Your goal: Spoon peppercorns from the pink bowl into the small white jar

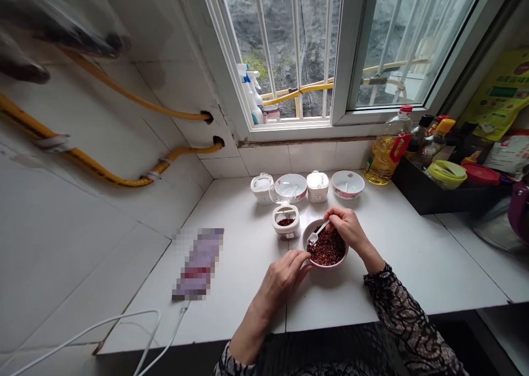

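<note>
A bowl [305, 231] of dark red peppercorn-like grains [329, 249] stands on the counter in front of me. My left hand [285, 274] grips its near left rim, fingers together. Between the thumb and fingers of my right hand [347, 230] is a small white spoon [313, 238], its scoop low over the grains at the bowl's left side. Just left of the bowl, a clear-sided seasoning jar [286, 234] stands with its lid up and some of the same dark grains inside.
Behind stand two white-lidded jars [262, 188] [318, 186] and two patterned bowls [291, 187] [348, 184]. An oil bottle [384, 150] and a black box [417, 191] of condiments are at the right. A blurred-out phone-like object [200, 263] with a white cable [176, 323] lies left.
</note>
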Demonstrator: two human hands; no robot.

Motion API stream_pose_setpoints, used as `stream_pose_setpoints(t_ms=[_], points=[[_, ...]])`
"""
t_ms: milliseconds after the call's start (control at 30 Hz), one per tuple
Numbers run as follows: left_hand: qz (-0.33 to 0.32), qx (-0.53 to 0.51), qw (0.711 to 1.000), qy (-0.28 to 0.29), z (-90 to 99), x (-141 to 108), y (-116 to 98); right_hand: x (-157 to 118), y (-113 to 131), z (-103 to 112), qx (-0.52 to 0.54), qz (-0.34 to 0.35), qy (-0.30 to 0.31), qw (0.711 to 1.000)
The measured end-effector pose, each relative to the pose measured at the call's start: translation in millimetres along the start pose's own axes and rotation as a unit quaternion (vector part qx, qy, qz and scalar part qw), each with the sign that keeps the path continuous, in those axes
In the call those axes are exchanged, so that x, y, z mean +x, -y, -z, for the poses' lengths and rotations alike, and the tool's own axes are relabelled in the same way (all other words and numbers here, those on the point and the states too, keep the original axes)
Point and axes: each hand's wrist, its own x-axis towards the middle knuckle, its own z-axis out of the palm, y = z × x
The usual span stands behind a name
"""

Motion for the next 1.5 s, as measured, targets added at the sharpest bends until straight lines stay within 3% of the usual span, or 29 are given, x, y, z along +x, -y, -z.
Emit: stream_pose_setpoints(t_ms=[167, 300, 433, 533, 600, 767, 900, 1067, 1167, 1500], points=[[-0.007, 0.000, 1.000, -0.004, -0.5, 1, 0, 3, -1, -1, 0.070, -0.002, -0.009, 0.997], [-0.013, 0.004, 1.000, -0.013, -1.3, 2, 0, 2, 7, -12, 0.082, 0.070, -0.045, 0.993], [-0.011, 0.000, 1.000, -0.019, -2.8, 2, 0, -4, 16, -29, -0.045, 0.214, -0.044, 0.975], [-0.011, -0.005, 1.000, -0.018, -3.6, 1, 1, -6, 18, -37, -0.190, 0.331, -0.007, 0.924], [-0.008, -0.002, 1.000, -0.014, -3.4, 1, 1, -7, 19, -35, -0.225, 0.369, -0.004, 0.902], [-0.007, 0.005, 1.000, -0.004, -0.9, 1, 0, -8, 18, -9, -0.171, 0.316, -0.077, 0.930], [-0.005, -0.001, 1.000, 0.001, -0.3, 0, 0, -7, 11, 9, -0.199, 0.279, -0.056, 0.938], [0.002, -0.001, 1.000, -0.001, -1.5, -2, 1, -6, 2, 1, -0.282, 0.283, 0.041, 0.916], [0.002, -0.005, 1.000, -0.002, -1.3, -1, 1, -8, 0, -6, -0.280, 0.271, 0.079, 0.918], [0.002, 0.002, 1.000, 0.002, -1.3, -2, 1, -4, 0, -1, -0.222, 0.183, 0.015, 0.958]])
